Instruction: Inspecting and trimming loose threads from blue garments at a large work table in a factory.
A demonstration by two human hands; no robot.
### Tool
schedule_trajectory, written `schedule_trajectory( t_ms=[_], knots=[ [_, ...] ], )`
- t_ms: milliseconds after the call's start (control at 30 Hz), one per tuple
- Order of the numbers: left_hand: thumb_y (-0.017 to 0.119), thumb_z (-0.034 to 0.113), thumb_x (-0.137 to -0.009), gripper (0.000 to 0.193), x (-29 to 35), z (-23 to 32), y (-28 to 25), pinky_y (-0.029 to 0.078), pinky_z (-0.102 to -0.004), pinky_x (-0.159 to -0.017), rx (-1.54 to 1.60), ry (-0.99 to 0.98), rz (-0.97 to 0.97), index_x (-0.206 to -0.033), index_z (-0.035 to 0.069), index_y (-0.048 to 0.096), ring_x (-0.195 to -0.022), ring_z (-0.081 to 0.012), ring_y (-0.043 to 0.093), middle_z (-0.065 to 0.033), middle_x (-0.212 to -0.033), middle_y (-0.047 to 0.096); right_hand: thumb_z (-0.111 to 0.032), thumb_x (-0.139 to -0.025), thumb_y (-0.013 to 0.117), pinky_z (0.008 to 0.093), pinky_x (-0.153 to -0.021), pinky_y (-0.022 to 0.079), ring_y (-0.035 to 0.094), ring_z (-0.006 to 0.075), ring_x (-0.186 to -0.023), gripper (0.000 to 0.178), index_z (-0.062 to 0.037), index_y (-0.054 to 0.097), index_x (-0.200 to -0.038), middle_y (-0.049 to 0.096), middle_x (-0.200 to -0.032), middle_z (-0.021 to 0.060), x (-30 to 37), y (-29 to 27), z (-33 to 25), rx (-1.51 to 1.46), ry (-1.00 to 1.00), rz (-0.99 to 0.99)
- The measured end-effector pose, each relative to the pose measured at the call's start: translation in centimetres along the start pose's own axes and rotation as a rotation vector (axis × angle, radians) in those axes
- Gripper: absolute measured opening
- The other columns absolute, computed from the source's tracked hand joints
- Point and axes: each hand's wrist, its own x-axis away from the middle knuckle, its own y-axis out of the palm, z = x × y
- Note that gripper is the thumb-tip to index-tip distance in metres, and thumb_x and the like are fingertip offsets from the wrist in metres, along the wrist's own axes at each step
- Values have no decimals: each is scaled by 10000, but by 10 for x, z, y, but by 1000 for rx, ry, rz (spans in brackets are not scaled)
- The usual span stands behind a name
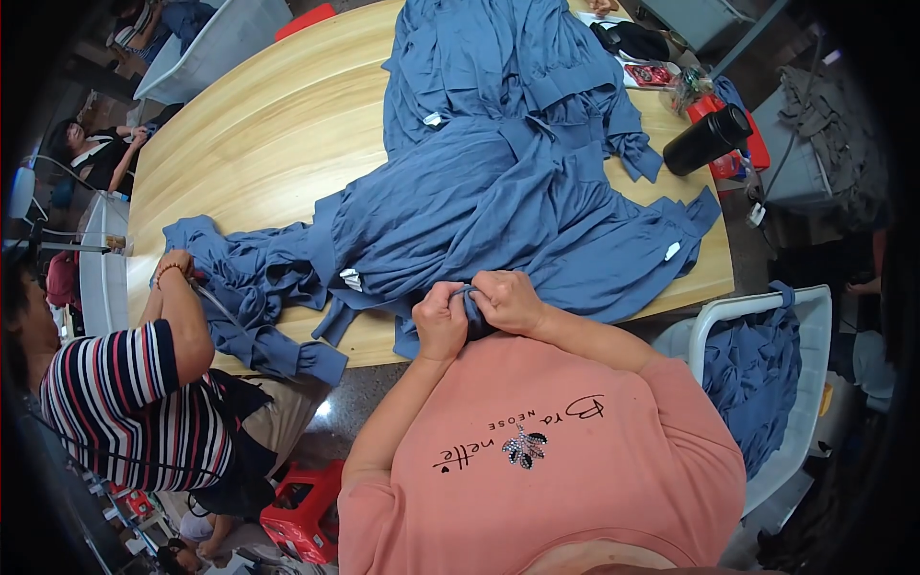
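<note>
My left hand (441, 322) and my right hand (511, 301) are close together at the table's near edge, in front of my chest. Both are closed on a gathered bit of a blue garment (436, 211), which shows as a small fold between the fingers. The rest of this garment spreads over the table, wrinkled, with cuffed sleeves. A white tag (352, 279) lies on it left of my hands, and another white tag (673, 251) shows at the right. Just what part my fingertips pinch is hidden.
More blue garments (479, 57) lie at the far side of the wooden table (268, 125). A black bottle (707, 140) stands at the right edge. A white bin (815, 335) of blue cloth is on my right. A co-worker in a striped shirt (125, 402) handles blue cloth at left, near a red stool (302, 513).
</note>
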Motion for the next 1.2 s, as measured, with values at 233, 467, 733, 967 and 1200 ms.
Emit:
schedule_trajectory(
  t_ms=[233, 467, 733, 967, 1200],
  knots=[
    [576, 8, -740, 52, 3, 2, 8, 470, -301, -570, -10, 11, 91, -781, -3, 606, -624, -238, 623, -144, -715, 623, -118, -730, 554, 425, -491, 430, 559, 347, -572, 120, -37, 487, -671, 559, -621, 161, -8, 10, 9, -32, 23, 101],
    [646, 155, -716, 134, -12, -31, -7, 470, -348, -602, -84, -273, -160, -790, 43, 652, -655, -296, 619, -152, -706, 626, -119, -717, 562, 420, -523, 428, 574, 325, -663, 67, -64, 533, -742, 578, -692, 136, -14, -2, 33, 122, 78, 99],
    [656, 178, -719, 169, -11, -57, -11, 469, -342, -638, -98, -441, -248, -814, 39, 663, -683, -277, 629, -147, -730, 642, -133, -714, 523, 345, -766, 352, 514, 178, -947, 182, -133, 603, -878, 572, -972, 34, -11, 0, 30, 371, -705, 15],
    [660, 106, -705, 127, -5, -66, -20, 443, -269, -577, 76, -508, -280, -793, 15, 657, -604, -137, 574, -70, -670, 629, -118, -695, 548, 312, -649, 333, 479, 152, -667, 66, -125, 577, -754, 462, -633, -14, -21, 12, 33, 231, -676, -116],
    [626, -24, -661, 58, -2, -66, -23, 381, -212, -517, 421, -671, -448, -711, 6, 618, -562, -63, 475, 25, -644, 561, -109, -661, 566, 315, -623, 327, 469, 160, -640, 60, -113, 549, -719, 451, -620, -2, -18, 11, 28, 188, -618, -132]
  ],
)
